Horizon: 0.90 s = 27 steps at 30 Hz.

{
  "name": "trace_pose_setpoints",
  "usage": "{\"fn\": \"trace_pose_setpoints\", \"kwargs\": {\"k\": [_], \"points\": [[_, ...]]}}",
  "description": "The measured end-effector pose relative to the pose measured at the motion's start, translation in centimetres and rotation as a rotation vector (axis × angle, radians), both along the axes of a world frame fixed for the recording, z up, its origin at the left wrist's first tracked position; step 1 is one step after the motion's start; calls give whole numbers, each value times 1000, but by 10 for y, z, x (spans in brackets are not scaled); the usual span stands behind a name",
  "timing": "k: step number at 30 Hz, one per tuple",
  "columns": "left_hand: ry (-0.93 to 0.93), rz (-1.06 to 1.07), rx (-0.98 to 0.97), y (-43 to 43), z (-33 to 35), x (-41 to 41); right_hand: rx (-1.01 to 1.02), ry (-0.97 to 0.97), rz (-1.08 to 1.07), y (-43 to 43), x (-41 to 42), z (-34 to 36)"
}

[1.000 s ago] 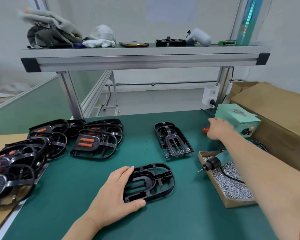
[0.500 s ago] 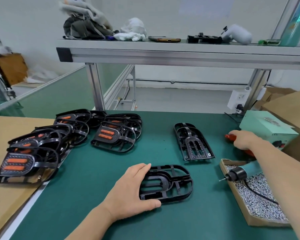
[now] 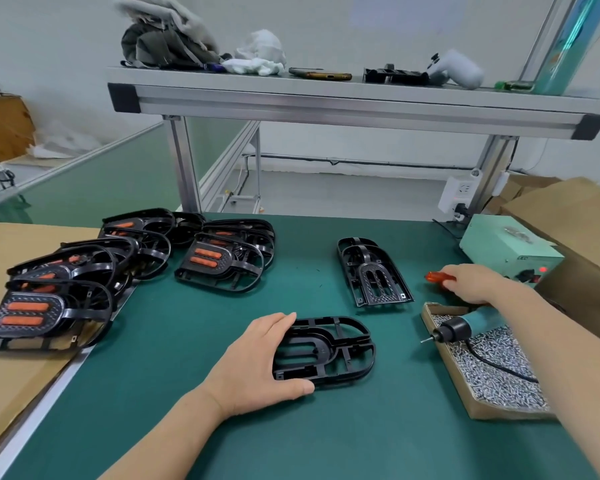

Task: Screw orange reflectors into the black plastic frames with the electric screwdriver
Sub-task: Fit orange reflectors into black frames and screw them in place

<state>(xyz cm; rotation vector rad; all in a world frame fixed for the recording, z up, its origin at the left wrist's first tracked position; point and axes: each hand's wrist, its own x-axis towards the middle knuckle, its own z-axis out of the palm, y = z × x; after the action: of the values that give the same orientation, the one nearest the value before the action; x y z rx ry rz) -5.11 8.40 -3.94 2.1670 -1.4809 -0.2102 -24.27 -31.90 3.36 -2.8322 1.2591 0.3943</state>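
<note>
- At the far left, a heap of finished black plastic frames with orange reflector strips [image 3: 51, 308] lies partly on a brown cardboard sheet [image 3: 11, 386] and partly on the green bench mat [image 3: 174, 341].
- Near the centre, the left hand [image 3: 257, 362] grips the left end of an empty black plastic frame [image 3: 333, 351] that lies flat on the mat. The thumb lies along its near edge and the fingers curl over its far edge.
- Farther back and to the right, a second empty black frame [image 3: 374, 273] lies alone.
- Right of that, the right hand [image 3: 473, 284] is curled round an orange translucent reflector [image 3: 439, 277], whose tip pokes out leftward.
- Just nearer, a teal electric screwdriver [image 3: 465, 329] rests on a cardboard tray of silver screws [image 3: 499, 412].
- At the far right stands a pale green metal box [image 3: 499, 244].
</note>
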Motion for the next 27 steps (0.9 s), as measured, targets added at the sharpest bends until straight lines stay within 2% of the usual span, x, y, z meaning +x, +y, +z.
{"fn": "trace_pose_setpoints", "kwargs": {"k": [5,12,19,27], "points": [[-11,-13,-1,2,-1,-2,37,-59,30,14,-9,8],[29,-45,-54,3,1,0,-35,-380,147,48,-8,27],[-6,17,-198,4,3,-5,-84,-735,348,137,2,35],[220,181,-337,5,12,-17,-37,-1124,433,229,29,-5]]}}
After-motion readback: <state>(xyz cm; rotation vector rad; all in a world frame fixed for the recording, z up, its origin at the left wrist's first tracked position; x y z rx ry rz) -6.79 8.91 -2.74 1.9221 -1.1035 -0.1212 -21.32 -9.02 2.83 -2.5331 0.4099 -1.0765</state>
